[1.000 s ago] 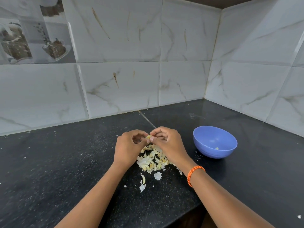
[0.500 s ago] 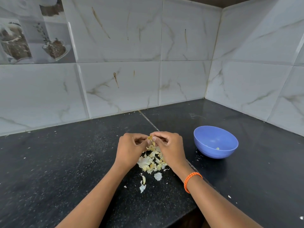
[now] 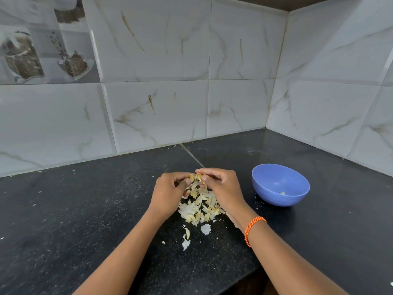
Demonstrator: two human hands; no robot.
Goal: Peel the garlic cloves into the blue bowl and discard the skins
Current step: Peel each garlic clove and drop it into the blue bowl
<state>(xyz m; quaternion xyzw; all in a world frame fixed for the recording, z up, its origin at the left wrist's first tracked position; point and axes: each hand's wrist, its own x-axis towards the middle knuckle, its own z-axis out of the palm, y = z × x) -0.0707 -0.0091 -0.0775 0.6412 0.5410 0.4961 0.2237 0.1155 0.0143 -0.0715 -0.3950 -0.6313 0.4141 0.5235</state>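
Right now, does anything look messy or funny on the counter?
Yes. Garlic skins lie in a loose heap on the black counter under both hands, with a few strays nearer the person and pale crumbs scattered around. That is peeling mess, not damage. The blue bowl stands upright and looks fine.

Soft even light, sharp, edges bowed
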